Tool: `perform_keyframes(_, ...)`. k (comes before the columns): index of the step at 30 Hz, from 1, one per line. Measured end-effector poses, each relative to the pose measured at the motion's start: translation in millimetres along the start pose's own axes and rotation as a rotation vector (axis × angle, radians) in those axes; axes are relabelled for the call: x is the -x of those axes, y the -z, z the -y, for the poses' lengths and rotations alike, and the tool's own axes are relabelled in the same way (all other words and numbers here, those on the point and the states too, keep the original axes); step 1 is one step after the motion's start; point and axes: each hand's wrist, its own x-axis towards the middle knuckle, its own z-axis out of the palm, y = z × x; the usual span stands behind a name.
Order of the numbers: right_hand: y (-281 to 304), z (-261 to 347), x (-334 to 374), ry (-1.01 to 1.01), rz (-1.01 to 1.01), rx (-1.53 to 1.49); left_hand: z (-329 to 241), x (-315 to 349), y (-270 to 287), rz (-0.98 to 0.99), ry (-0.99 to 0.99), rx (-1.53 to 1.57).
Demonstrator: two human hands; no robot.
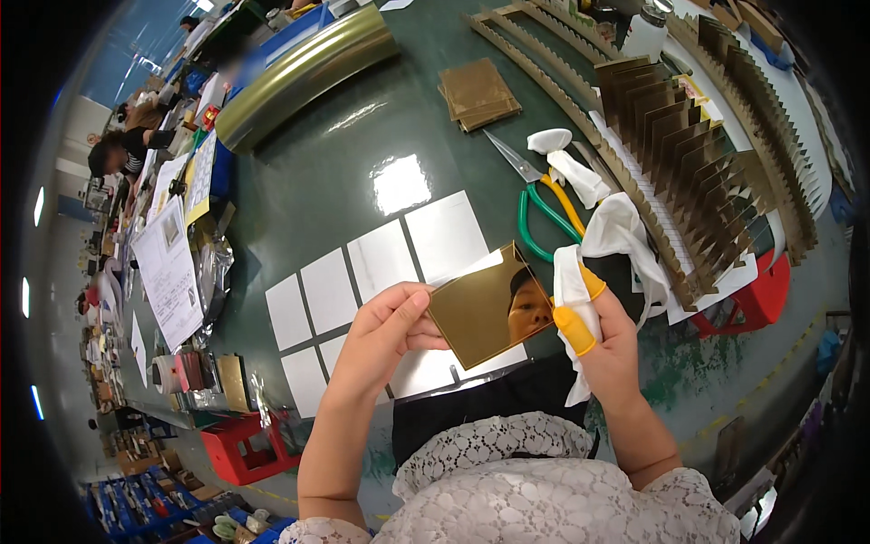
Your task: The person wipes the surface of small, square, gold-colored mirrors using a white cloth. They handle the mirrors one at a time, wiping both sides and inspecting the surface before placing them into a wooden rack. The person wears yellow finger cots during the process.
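A glossy gold mirror-like plate [476, 317] is tilted up in front of me, with a reflection on its surface. My left hand [385, 328] pinches its left edge between thumb and fingers. At the plate's right edge, my right hand [612, 354] grips a folded white cloth [571, 288] and wears yellow finger covers on thumb and finger. Beneath the plate, white rectangular sheets [381, 258] lie in two rows on the green table [317, 190]. Beyond my right hand are scissors [544, 210] with one green and one yellow handle, beside crumpled white cloths [625, 231].
Slotted racks [625, 177] holding upright brown plates [666, 113] stand at the right. A stack of brown plates [478, 93] lies at the far side, near a gold roll [308, 77]. Printed papers [170, 272] hang at the left; red stools [243, 449] stand lower. People work far left.
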Motion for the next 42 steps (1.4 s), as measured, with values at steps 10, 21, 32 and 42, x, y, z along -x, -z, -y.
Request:
perform_keyframes(10, -12.2, -14.3, 4.5, -0.059, -0.096, 0.083, 11.4, 24.0, -20.9, -0.107, -0.476, -0.724)
perform_keyframes(21, -17.5, -6.2, 1.5, 0.191, -0.055, 0.406, 10.4, 26.4, -20.1, -0.235, -0.731, -1.065)
perform_keyframes(32, -12.2, -6.6, 13.1, 0.567, -0.052, 1.248, 7.9, 21.4, -33.1, -0.373, -0.812, -1.200)
perform_keyframes(42, -38.1, -3.4, 21.1, 0.626, 0.121, 1.195, 10.3, 19.0, -38.0, -0.344, -0.826, -1.141)
